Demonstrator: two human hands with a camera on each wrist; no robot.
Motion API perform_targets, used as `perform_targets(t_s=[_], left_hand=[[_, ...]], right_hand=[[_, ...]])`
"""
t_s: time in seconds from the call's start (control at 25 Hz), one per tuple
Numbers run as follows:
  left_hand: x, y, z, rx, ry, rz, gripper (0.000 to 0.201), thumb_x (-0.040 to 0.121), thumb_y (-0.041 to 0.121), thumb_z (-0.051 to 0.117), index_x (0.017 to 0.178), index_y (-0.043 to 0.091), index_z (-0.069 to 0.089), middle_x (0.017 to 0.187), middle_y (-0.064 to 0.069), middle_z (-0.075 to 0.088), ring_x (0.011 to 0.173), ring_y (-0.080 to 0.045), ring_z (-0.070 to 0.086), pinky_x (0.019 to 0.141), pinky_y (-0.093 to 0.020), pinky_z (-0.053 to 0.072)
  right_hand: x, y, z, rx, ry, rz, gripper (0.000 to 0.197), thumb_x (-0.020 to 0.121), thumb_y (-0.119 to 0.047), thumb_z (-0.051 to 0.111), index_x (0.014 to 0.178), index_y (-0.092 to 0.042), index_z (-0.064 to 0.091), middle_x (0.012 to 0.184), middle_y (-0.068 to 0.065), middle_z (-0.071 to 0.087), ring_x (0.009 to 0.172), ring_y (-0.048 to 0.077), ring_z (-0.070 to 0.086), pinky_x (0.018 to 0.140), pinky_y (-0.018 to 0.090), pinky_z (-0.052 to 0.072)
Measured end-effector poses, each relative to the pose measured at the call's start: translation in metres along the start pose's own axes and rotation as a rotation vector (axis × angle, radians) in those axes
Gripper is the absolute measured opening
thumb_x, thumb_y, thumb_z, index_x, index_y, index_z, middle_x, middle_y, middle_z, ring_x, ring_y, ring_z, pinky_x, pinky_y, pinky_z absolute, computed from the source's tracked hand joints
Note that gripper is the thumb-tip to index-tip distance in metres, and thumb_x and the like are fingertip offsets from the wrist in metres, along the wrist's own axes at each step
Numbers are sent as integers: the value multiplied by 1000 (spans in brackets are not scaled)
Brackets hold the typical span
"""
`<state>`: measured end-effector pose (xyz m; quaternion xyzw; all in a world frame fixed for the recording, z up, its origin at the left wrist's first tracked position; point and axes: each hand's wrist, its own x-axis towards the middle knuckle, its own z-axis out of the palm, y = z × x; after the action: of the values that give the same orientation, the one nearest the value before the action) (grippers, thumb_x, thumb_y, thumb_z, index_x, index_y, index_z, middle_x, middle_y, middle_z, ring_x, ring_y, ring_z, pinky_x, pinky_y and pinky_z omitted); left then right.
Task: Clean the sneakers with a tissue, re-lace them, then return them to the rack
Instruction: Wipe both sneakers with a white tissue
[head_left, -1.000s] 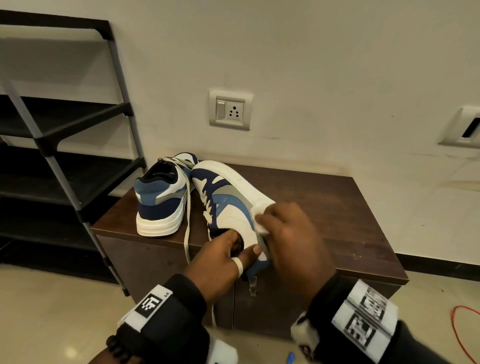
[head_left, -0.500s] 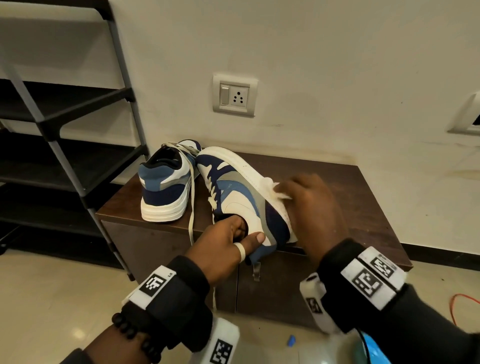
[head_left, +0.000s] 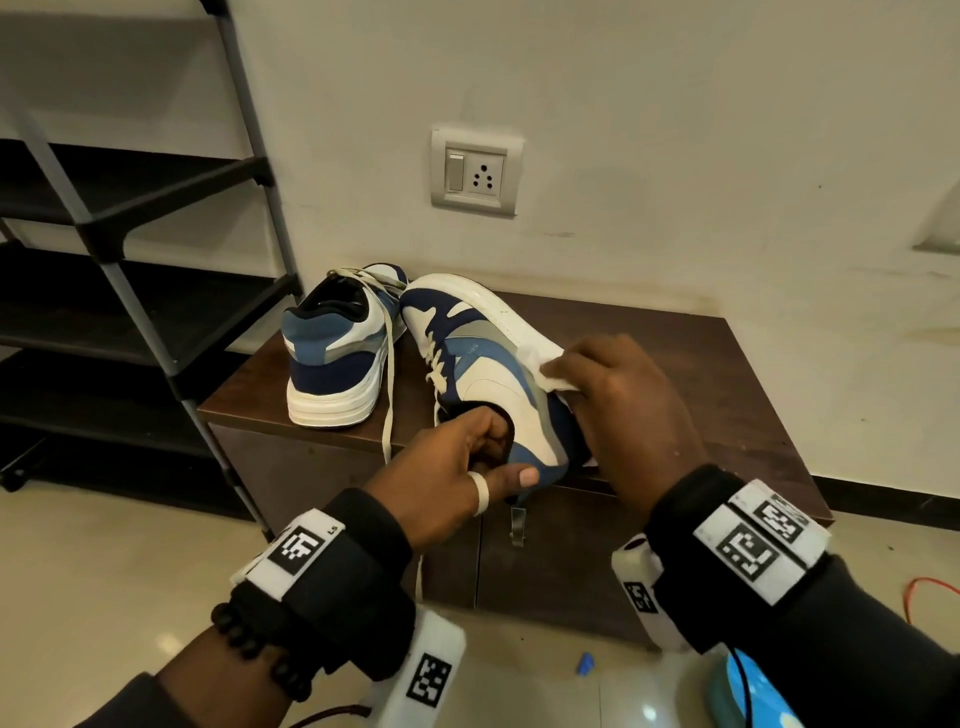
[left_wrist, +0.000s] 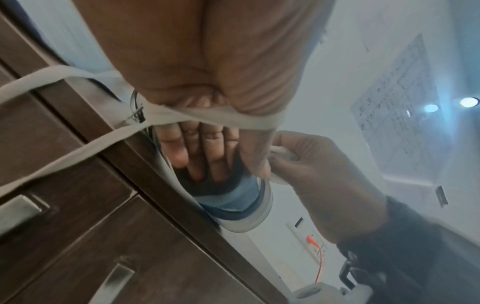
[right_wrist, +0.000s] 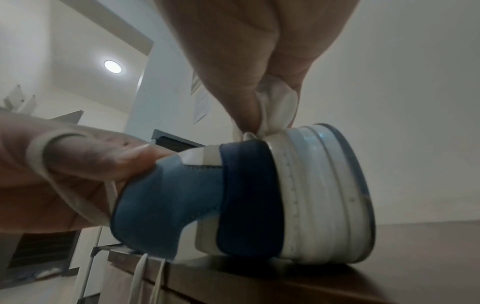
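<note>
Two blue, navy and white sneakers are on a dark wooden cabinet. One sneaker stands upright at the left, heel toward me, its loose lace hanging over the front edge. The other sneaker lies tilted on its side. My left hand grips its heel collar, fingers inside the opening and thumb outside, a lace draped across the hand. My right hand pinches a folded white tissue against the white sole edge, seen close in the right wrist view.
A black shoe rack with bare shelves stands to the left of the cabinet. A wall socket sits above the shoes. The cabinet doors have metal handles. An orange cable and a small blue scrap lie on the tiled floor.
My right hand with the tissue has slid along the sole from the heel end toward the middle of the sneaker. The left hand keeps its grip on the heel collar.
</note>
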<state>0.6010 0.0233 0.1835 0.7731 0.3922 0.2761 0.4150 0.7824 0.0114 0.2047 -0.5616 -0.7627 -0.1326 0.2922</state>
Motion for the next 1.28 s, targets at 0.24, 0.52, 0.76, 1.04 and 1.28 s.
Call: perform_targets(t_s=[0.24,0.52,0.76,1.04,1.28], left_hand=[[-14,1,-13,645,-178,25,59,91,11,59,142,22,34,141,5,44,129,-13,41,95,-10,29],[-11,5,-15,-8,-245,-104,25,93,24,53,117,30,47,119,8,60,111,-5,57,97,-25,46],[-1,2,11,-351,51,-166,10,96,24,53,94,19,62,78,12,66,74,2,63,72,-25,52],[5,0,21,-697,121,-304,31,87,15,63,116,4,60,101,-8,73,89,-15,70,66,-21,54],[10,-3,16,-616,82,-334,18,90,14,60,108,12,62,100,-3,72,95,-14,67,74,-24,54]], right_hand=[[-2,0,7,-26,48,-24,25,70,-1,77,95,-4,72,92,13,66,83,30,61,59,31,48],[-3,-3,4,-34,71,44,28,70,-5,78,97,-8,73,97,11,66,90,30,59,61,32,47],[-11,-28,12,0,-36,-96,34,62,-8,84,93,-10,72,92,10,65,85,28,61,59,36,53],[-8,-18,6,16,-69,-76,28,69,-7,79,96,-11,72,93,8,65,86,26,59,66,31,48],[-1,-6,-7,6,-26,10,23,71,-9,75,94,-10,72,94,10,66,86,27,60,62,30,46]])
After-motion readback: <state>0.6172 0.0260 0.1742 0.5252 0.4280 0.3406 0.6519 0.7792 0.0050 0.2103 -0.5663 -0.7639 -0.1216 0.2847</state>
